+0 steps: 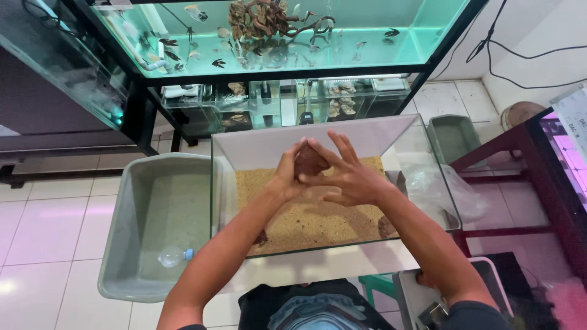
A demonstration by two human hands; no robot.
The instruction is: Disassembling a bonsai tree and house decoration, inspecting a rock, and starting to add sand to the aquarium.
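Over sand (pixel 318 214), rock (pixel 307 161) between left hand (pixel 288 173), right hand (pixel 347 175)

The floor (pixel 43 238) is laid with pale glossy tiles that catch a patch of light. A black metal rack (pixel 137 104) carries a lit aquarium (pixel 287 36) glowing green, and black cables (pixel 520 58) hang down the white wall (pixel 544 30).
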